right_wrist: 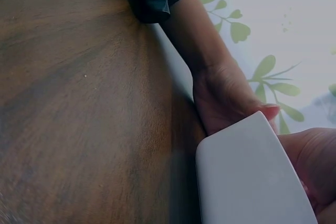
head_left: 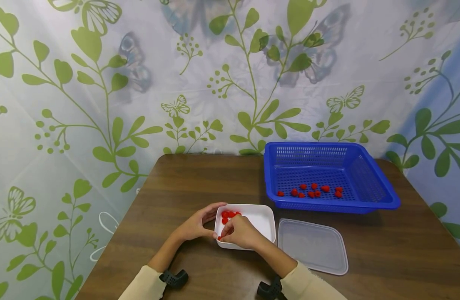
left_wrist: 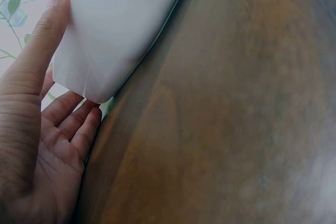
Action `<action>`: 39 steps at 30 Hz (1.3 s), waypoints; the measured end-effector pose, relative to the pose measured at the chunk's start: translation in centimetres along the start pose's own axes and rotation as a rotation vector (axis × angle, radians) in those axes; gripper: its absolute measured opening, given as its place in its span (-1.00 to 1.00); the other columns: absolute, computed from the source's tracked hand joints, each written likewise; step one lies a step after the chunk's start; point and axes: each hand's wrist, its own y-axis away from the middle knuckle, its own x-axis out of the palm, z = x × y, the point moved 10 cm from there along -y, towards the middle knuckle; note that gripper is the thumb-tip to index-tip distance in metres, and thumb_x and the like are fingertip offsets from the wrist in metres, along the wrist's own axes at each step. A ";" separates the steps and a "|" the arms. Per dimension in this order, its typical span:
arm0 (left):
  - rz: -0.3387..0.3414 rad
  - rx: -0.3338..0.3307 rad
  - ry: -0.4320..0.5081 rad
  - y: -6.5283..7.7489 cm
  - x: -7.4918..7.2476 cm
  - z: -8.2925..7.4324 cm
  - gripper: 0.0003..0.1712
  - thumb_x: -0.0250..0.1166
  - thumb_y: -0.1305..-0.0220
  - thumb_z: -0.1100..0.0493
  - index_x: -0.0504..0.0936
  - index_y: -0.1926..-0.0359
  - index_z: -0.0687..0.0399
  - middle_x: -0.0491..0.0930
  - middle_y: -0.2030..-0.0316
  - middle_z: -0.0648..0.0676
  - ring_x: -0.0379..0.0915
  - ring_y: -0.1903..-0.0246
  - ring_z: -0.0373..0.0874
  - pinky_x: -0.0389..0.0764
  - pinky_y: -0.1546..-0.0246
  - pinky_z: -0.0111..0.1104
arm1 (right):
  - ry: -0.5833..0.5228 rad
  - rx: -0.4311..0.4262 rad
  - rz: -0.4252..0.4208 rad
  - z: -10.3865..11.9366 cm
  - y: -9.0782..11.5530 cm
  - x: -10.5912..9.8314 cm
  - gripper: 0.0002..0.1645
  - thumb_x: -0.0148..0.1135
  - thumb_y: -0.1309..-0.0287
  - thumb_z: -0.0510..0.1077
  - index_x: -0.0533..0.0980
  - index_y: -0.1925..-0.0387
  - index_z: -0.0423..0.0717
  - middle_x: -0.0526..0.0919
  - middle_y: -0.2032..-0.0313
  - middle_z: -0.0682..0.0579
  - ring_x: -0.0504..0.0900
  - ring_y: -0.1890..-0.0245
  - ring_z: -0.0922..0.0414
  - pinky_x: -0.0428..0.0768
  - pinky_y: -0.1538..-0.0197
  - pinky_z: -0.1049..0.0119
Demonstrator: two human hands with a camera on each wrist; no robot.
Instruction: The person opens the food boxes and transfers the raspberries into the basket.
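Two hands at work over a white box on a brown desk (head_left: 211,179), seen from the head and from both wrists. The left forearm extends forward from a cream sleeve (head_left: 143,285), and the left hand (head_left: 196,225) spans the left end of the white box (head_left: 261,223), thumb at the near corner and fingers towards the far one; its grip holds the box between them. In the left wrist view the thumb lies along the box and the other fingers are bent beside its lower corner. The right forearm crosses leftward over the near side of the box, the wrist bent, and the right hand (head_left: 242,233) reaches down inside, its grip pinching a red berry (head_left: 219,238) at the near left corner.

Containers: the white box stands upright and uncovered, with a small cluster of red berries (head_left: 231,214) in its far left part and its right part bare. Just to its right a translucent lid (head_left: 313,246) lies flat on the desk. Behind the lid, a blue basket (head_left: 327,205) with perforated walls holds further loose berries (head_left: 325,188), scattered over the nearer part of its floor. A leaf-patterned curtain (head_left: 200,71) hangs behind the desk
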 end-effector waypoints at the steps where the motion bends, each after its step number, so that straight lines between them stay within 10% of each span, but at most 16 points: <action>1: 0.001 0.000 0.002 0.0 0.0 0.0 0.05 0.54 -0.05 0.42 0.15 -0.50 0.33 0.23 -0.45 0.35 0.13 -0.43 0.38 0.27 -0.40 -0.35 | -0.003 -0.001 0.001 0.0 0.0 0.0 -0.88 0.54 -0.05 -0.13 0.76 0.49 -0.09 0.71 0.58 0.20 0.46 0.48 0.30 0.46 0.41 0.40; 39: -0.002 -0.012 -0.016 0.2 0.2 -0.1 0.08 0.55 -0.11 0.24 0.14 -0.56 0.10 0.19 -0.51 0.18 0.12 -0.47 0.17 0.27 -0.41 -0.36 | -0.081 0.018 0.001 -0.5 0.0 -1.1 -0.92 0.54 0.00 -0.18 0.78 0.44 -0.12 0.73 0.52 0.20 0.49 0.44 0.32 0.51 0.38 0.45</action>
